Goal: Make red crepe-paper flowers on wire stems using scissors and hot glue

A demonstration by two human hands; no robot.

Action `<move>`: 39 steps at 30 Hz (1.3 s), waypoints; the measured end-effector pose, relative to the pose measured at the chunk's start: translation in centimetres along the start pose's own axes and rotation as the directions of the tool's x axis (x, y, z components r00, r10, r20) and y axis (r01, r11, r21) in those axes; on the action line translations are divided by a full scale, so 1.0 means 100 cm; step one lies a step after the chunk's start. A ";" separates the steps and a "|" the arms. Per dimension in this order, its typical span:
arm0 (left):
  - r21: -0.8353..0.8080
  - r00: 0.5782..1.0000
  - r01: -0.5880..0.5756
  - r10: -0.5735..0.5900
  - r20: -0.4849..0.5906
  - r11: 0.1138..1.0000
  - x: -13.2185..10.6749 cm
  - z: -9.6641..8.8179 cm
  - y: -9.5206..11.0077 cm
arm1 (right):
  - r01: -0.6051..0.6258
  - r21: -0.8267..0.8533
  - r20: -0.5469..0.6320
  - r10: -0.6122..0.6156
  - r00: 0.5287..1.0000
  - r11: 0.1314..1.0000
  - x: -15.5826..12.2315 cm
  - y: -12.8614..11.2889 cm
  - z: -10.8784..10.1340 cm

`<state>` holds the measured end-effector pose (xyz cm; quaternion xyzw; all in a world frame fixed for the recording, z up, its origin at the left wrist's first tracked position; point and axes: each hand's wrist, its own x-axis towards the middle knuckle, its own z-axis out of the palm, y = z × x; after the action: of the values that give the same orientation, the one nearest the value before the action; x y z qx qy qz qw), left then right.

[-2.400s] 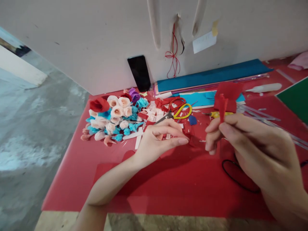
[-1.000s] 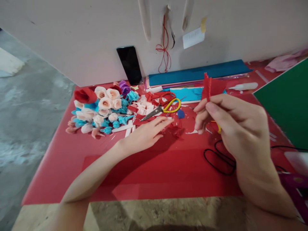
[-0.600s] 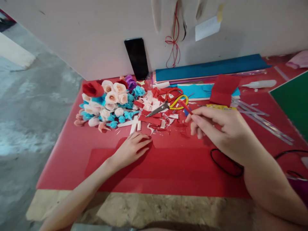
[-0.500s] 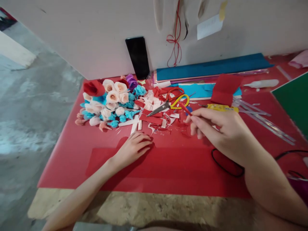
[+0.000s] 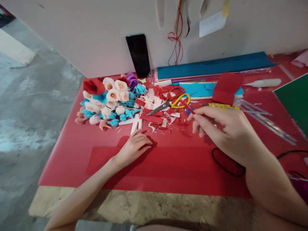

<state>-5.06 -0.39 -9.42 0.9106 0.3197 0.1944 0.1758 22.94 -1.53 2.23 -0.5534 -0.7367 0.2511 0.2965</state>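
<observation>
My right hand point(image 5: 223, 128) is closed in a pinch on a thin rolled piece of red paper point(image 5: 187, 106), whose tip points toward the yellow-and-red handled scissors point(image 5: 172, 103). My left hand point(image 5: 134, 147) lies on a flat red paper sheet point(image 5: 168, 163), fingers curled down against it, holding nothing that I can see. Red and white paper scraps point(image 5: 156, 117) are scattered between the two hands. A heap of paper roses point(image 5: 110, 99) in white, peach, blue, red and purple sits at the left of the red table cover point(image 5: 72, 141).
A black phone point(image 5: 138, 54) leans on the wall. Blue paper sheets point(image 5: 211, 65), a folded red paper point(image 5: 226, 88), a yellow cutter point(image 5: 223, 106), clear strips point(image 5: 264, 120) and a green sheet point(image 5: 295, 99) lie at the right. A black cord loop point(image 5: 226, 163) lies under my right forearm.
My right hand came down from in front of me to the table, the red paper in it now a thin roll. My left hand drew back from the scraps onto the flat red sheet.
</observation>
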 end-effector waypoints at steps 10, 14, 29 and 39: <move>0.040 0.998 0.019 -0.017 -0.064 0.999 -0.003 0.000 0.002 | 0.004 0.009 -0.004 -0.004 1.000 1.000 0.001 0.001 0.002; 0.036 0.998 0.019 -0.017 -0.064 0.999 -0.004 0.000 0.001 | 0.002 0.017 -0.008 -0.002 1.000 1.000 0.000 0.003 0.002; -0.227 0.959 0.202 -0.239 -0.151 0.953 0.008 -0.015 0.017 | -0.035 0.105 0.032 0.031 0.999 0.994 -0.001 -0.003 0.004; -0.721 0.884 0.110 -0.399 -0.243 0.684 0.080 -0.064 0.069 | 0.151 0.398 -0.040 -0.147 0.988 0.905 -0.010 -0.021 0.006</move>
<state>1.25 0.98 1.09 0.6684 0.3778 0.4449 0.4610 21.32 -3.07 3.14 -0.4246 -0.7087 0.3704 0.4246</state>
